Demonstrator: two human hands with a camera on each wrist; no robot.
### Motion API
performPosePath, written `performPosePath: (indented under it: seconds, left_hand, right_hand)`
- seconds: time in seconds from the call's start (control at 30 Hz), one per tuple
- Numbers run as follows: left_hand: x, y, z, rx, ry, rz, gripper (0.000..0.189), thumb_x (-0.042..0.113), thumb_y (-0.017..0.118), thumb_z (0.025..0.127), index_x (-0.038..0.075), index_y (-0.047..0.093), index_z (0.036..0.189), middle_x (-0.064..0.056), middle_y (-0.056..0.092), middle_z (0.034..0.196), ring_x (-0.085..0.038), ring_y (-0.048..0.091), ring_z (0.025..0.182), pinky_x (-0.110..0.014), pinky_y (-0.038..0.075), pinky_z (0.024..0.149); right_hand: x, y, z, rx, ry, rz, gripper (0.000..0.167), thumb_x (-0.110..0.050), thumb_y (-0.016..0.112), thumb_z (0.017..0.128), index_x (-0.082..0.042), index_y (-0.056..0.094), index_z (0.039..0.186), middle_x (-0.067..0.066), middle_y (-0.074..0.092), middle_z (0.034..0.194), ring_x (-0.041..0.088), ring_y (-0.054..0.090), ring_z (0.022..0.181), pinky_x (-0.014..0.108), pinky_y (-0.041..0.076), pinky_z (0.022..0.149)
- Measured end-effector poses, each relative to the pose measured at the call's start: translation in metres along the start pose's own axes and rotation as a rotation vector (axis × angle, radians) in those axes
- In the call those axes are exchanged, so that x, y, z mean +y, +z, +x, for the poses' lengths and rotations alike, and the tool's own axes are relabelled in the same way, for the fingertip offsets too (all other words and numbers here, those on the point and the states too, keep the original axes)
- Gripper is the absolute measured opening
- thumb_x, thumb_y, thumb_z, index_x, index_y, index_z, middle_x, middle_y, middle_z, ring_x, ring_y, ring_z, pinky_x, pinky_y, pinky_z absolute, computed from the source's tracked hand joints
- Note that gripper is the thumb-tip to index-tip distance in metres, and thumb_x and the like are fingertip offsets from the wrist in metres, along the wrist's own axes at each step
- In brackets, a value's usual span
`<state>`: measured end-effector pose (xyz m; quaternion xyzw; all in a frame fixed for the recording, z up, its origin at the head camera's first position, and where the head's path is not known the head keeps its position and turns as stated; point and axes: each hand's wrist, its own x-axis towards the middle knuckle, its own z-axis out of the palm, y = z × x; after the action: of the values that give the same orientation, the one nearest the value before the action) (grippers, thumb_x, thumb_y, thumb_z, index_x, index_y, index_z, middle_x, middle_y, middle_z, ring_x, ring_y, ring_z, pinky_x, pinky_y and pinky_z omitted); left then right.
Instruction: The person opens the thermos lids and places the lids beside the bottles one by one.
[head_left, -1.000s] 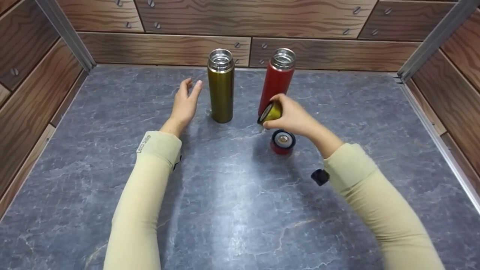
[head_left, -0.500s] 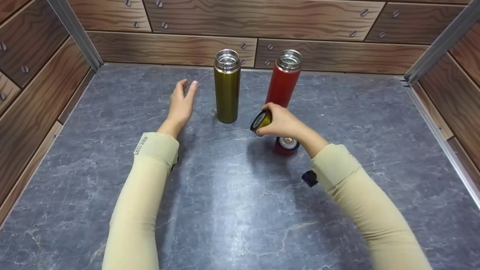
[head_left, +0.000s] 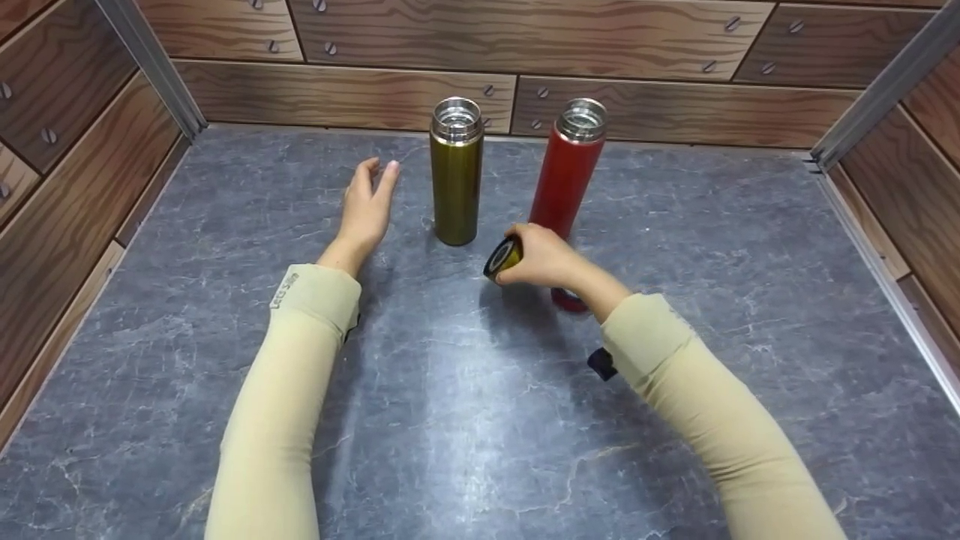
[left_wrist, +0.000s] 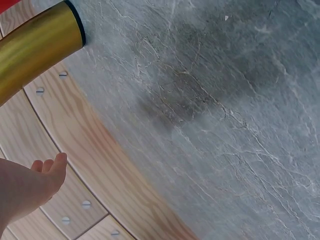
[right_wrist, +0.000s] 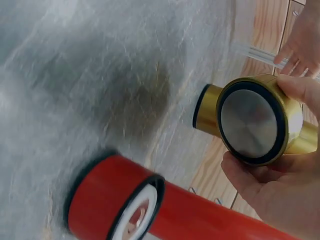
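My right hand [head_left: 546, 259] grips a gold bottle lid [head_left: 508, 256] above the table, tilted, fingers and thumb round its side. In the right wrist view the lid [right_wrist: 249, 125] shows a round silvery face inside a black ring. My left hand [head_left: 365, 210] hovers left of the gold thermos bottle [head_left: 456, 191], fingers apart, touching nothing. Right of it stands a red thermos bottle [head_left: 566, 180]; both are upright with bare steel mouths. A red lid [head_left: 568, 301] rests inner side up on the table, mostly behind my right hand; the right wrist view shows more of this lid [right_wrist: 107, 195].
The grey marbled tabletop [head_left: 450, 420] is bounded by wood-patterned panels [head_left: 337, 97] at the back and both sides. Metal corner posts [head_left: 154, 71] stand at the back left and right. Both bottles are close to the back panel.
My right hand has carried the gold lid left and nearer to me, lower in the head view, and now covers most of the red lid. The left hand stays nearly still; the head view shifted slightly.
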<state>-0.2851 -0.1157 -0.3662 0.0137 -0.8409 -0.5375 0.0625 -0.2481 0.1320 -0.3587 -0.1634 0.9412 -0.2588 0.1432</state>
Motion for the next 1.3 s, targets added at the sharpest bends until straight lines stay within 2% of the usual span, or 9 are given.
performPosePath:
  seconds: [0.17,0.3,0.5,0.7,0.93,1.1,1.2,1.3]
  left_hand:
    - [0.000,0.001,0.001,-0.012,-0.010,0.002,0.060,0.043,0.036,0.098,0.003,0.029,0.142,-0.019,0.034,0.147,-0.028,0.030,0.139,-0.035,0.024,0.115]
    - [0.000,0.001,0.001,-0.032,-0.019,0.007,0.062,0.045,0.034,0.098,0.003,0.027,0.143,-0.018,0.031,0.148,-0.028,0.027,0.140,-0.037,0.023,0.115]
    - [-0.001,0.002,-0.001,-0.055,-0.018,0.011,0.064,0.047,0.031,0.098,0.004,0.024,0.145,-0.016,0.028,0.150,-0.028,0.025,0.140,-0.040,0.024,0.114]
    - [-0.002,0.002,-0.002,-0.044,-0.026,0.022,0.062,0.046,0.032,0.099,0.004,0.025,0.144,-0.016,0.030,0.148,-0.028,0.027,0.140,-0.039,0.025,0.114]
    - [0.000,0.005,-0.001,-0.041,-0.015,0.042,0.060,0.045,0.033,0.099,0.004,0.028,0.143,-0.016,0.035,0.146,-0.028,0.031,0.137,-0.038,0.026,0.113]
    - [-0.002,0.008,-0.003,-0.033,0.008,0.097,0.060,0.044,0.036,0.098,0.004,0.030,0.142,-0.015,0.035,0.146,-0.030,0.029,0.137,-0.041,0.025,0.113]
    - [-0.006,0.009,-0.004,-0.013,0.042,0.195,0.062,0.045,0.040,0.096,0.005,0.030,0.143,-0.016,0.031,0.148,-0.033,0.023,0.138,-0.046,0.020,0.113]
    - [-0.009,0.009,-0.005,-0.015,0.056,0.295,0.068,0.049,0.041,0.094,0.007,0.026,0.146,-0.017,0.022,0.152,-0.036,0.014,0.141,-0.051,0.011,0.115]
  right_hand:
    - [-0.001,0.010,0.002,-0.025,-0.005,0.000,0.065,-0.015,0.072,0.067,0.006,0.046,0.123,0.022,0.058,0.116,0.032,0.055,0.107,0.041,0.044,0.096]
    - [-0.001,0.019,0.003,-0.050,0.021,-0.004,0.063,-0.014,0.073,0.067,0.004,0.044,0.120,0.022,0.058,0.114,0.033,0.056,0.106,0.042,0.044,0.095]
    - [-0.001,0.032,0.005,-0.064,0.078,-0.054,0.066,-0.023,0.079,0.066,0.000,0.045,0.119,0.019,0.059,0.111,0.034,0.057,0.105,0.045,0.044,0.095]
    - [-0.004,0.042,0.005,-0.062,0.107,-0.153,0.073,-0.032,0.081,0.065,-0.003,0.044,0.120,0.019,0.060,0.114,0.036,0.055,0.109,0.049,0.040,0.098]
    - [-0.006,0.049,0.005,-0.054,0.136,-0.239,0.081,-0.038,0.083,0.064,-0.002,0.041,0.123,0.021,0.059,0.118,0.038,0.054,0.114,0.048,0.034,0.102]
    - [-0.005,0.044,0.001,-0.042,0.111,-0.212,0.098,-0.054,0.076,0.066,-0.002,0.034,0.138,0.020,0.047,0.136,0.036,0.041,0.128,0.051,0.026,0.109]
    - [-0.005,0.037,-0.002,0.001,0.090,-0.182,0.102,-0.064,0.066,0.072,-0.004,0.027,0.145,0.018,0.034,0.147,0.036,0.027,0.138,0.055,0.017,0.113]
    - [-0.004,0.028,-0.004,0.053,0.085,-0.191,0.097,-0.069,0.054,0.078,-0.010,0.023,0.148,0.016,0.023,0.153,0.037,0.014,0.143,0.058,0.009,0.114]
